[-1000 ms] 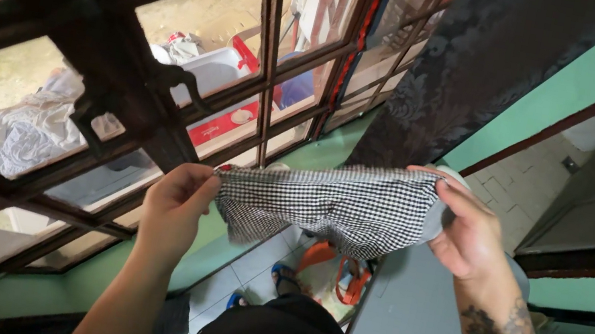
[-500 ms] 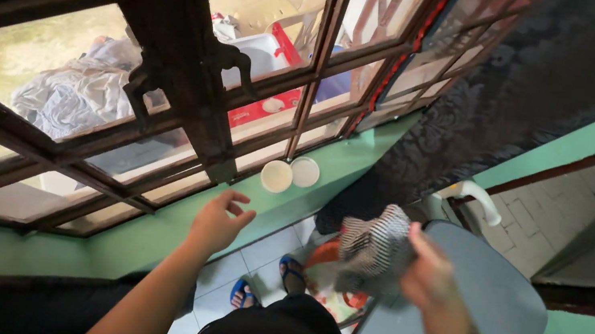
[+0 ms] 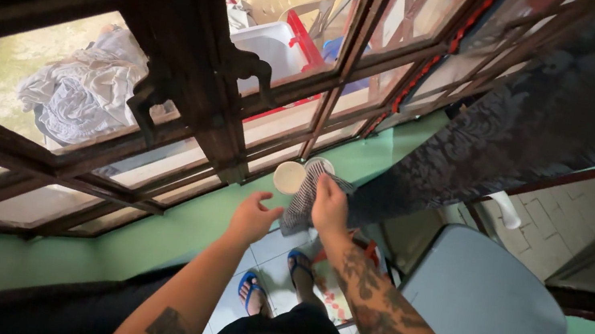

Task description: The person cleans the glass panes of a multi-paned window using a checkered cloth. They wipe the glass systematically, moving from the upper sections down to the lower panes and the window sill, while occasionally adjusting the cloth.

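1. Your right hand (image 3: 329, 204) is clamped on a checked cloth (image 3: 301, 204), fingers curled over its upper end and pinching it against the green window sill (image 3: 239, 218), just beside the pale round lid (image 3: 288, 177).
2. Your left hand (image 3: 253, 218) hovers with fingers loosely spread, holding nothing, just below the lid and near the cloth's left edge without clearly touching it.
3. The cloth hangs bunched from your right hand down past the sill, its lower end trailing toward the tiled floor (image 3: 275, 245); a second round thing behind the lid is mostly covered by the cloth.
4. As a judgement, the cloth has reached the sill by the lid, but it is not spread or laid flat, and your right hand has not let go; settling it there looks to be what is left.
5. The sill is a narrow strip: the dark wooden window frame (image 3: 190, 83) rises right behind the lid, and the sill's front edge drops straight to the floor.
6. To the right of the lid, a dark patterned curtain (image 3: 534, 119) closes off that side; below it, the grey bench (image 3: 487, 315) crowds your right forearm.
7. Open room lies mostly left of the lid along the sill, and downward toward your blue sandals (image 3: 251, 291).
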